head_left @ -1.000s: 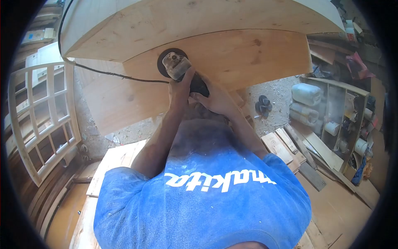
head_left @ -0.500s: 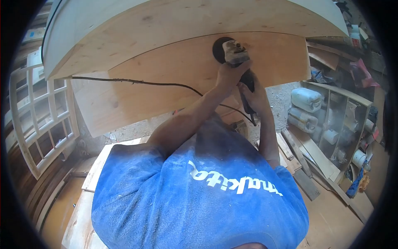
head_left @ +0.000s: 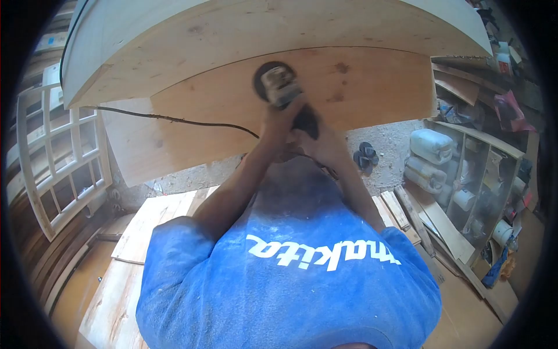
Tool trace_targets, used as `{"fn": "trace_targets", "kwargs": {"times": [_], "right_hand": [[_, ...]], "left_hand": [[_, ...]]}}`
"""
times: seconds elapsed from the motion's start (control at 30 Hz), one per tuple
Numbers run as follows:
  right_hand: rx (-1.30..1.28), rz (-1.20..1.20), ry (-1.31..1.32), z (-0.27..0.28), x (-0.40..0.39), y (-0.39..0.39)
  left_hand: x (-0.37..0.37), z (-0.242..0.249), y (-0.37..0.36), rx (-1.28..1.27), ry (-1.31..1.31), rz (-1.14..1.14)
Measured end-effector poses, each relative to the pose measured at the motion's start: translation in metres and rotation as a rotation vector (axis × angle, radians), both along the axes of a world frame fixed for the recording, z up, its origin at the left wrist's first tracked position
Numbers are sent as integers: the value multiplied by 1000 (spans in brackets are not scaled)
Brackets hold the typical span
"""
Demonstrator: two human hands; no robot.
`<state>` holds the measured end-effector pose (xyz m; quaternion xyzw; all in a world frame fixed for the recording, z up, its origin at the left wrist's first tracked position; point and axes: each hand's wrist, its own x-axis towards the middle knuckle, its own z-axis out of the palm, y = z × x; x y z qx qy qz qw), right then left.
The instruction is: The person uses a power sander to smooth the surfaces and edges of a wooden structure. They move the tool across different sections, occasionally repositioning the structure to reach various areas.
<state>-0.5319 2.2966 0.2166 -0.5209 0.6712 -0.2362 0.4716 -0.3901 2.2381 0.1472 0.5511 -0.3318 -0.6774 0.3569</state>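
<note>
open room over the board (head_left: 383, 87) right of the power tool (head_left: 280, 83).
black cord (head_left: 186, 121) crosses the board's left; curved panel (head_left: 250, 41) bars the far side.

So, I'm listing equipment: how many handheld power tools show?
1: the black-and-grey power tool with a round dark disc, in the left hand and right hand, over the brown wooden panel. Others may be hidden.

Both arms (head_left: 239, 181) reach forward, left grip (head_left: 279, 119) curled closed ahead of right grip (head_left: 317, 143).

Upper centre: power tool (head_left: 281, 86), black and beige; panel (head_left: 386, 87), tan, brown-blotched. Lower centre: shirt (head_left: 285, 302), blue, white lettering (head_left: 321, 255).
</note>
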Motion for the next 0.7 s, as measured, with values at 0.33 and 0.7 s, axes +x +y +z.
{"fn": "trace_targets", "kwargs": {"times": [0.33, 0.7], "right_hand": [[-9, 170, 99, 8, 9, 9], [67, -169, 174, 3, -83, 48]], "left_hand": [[19, 22, 32, 157, -19, 115], [-97, 37, 21, 108, 66, -198]]}}
